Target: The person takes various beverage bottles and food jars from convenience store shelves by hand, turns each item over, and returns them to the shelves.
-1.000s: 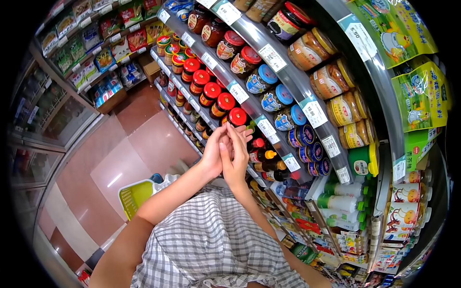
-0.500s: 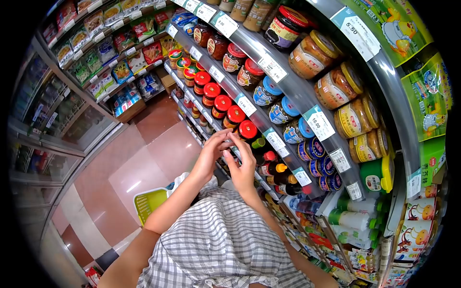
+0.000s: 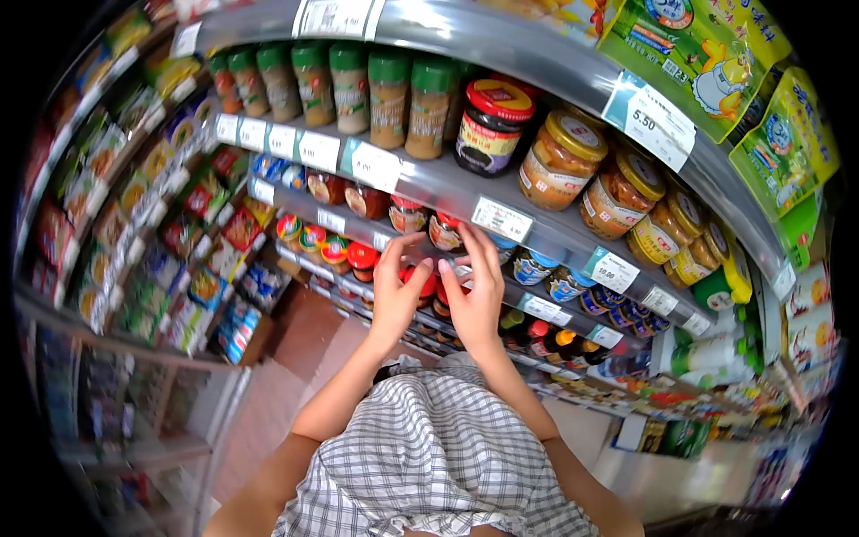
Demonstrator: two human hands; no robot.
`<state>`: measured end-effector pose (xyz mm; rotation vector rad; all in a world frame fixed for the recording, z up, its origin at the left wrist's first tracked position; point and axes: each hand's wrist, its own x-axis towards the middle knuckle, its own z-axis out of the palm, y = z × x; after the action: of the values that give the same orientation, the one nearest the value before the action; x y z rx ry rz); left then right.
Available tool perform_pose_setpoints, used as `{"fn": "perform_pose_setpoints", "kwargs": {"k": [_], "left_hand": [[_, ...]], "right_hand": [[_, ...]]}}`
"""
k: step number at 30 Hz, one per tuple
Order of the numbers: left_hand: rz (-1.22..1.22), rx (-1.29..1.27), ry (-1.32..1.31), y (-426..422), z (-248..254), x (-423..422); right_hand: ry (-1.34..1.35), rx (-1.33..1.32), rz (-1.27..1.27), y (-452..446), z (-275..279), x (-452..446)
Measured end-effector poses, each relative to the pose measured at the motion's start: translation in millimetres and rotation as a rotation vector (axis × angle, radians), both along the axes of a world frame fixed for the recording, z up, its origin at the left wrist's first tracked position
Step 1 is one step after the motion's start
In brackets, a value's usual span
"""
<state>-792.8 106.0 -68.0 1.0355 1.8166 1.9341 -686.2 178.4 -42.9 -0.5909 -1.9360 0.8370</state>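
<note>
My left hand [image 3: 399, 285] and my right hand [image 3: 476, 294] are raised in front of a stocked shelf, fingers curved and apart, with nothing in them. Their thumbs come close to each other. Just beyond the fingertips stands a dark jar with a red lid [image 3: 446, 231]. More red-lidded jars show between and behind my hands, partly hidden. Left of my left hand is another red-lidded jar [image 3: 362, 259]. To the right of my right hand stand jars with blue lids [image 3: 534, 267]. I see no contact with any jar.
Above, a shelf carries green-capped shaker bottles [image 3: 387, 103], a large red-lidded jar [image 3: 493, 127] and gold-lidded jars [image 3: 561, 161]. Price tags [image 3: 502, 221] line the shelf edges. Green packets [image 3: 698, 63] hang upper right. Packaged goods and glass-doored cabinets stand at left.
My view has turned, bringing the shaker bottles into sight and taking the green basket out of it. My hands, nearly touching before, are farther apart and in front of the shelf's jars.
</note>
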Motion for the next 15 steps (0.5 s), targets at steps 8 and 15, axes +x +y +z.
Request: {"fn": "perform_pose_setpoints", "kwargs": {"k": [8, 15], "left_hand": [[-0.278, -0.033, 0.16, -12.3, 10.7, -62.1], [-0.502, -0.029, 0.283, -28.9, 15.4, -88.2]], "right_hand": [[-0.343, -0.001, -0.483, 3.0, 13.5, -54.4], [-0.479, 0.042, -0.71, 13.6, 12.6, -73.3]]}}
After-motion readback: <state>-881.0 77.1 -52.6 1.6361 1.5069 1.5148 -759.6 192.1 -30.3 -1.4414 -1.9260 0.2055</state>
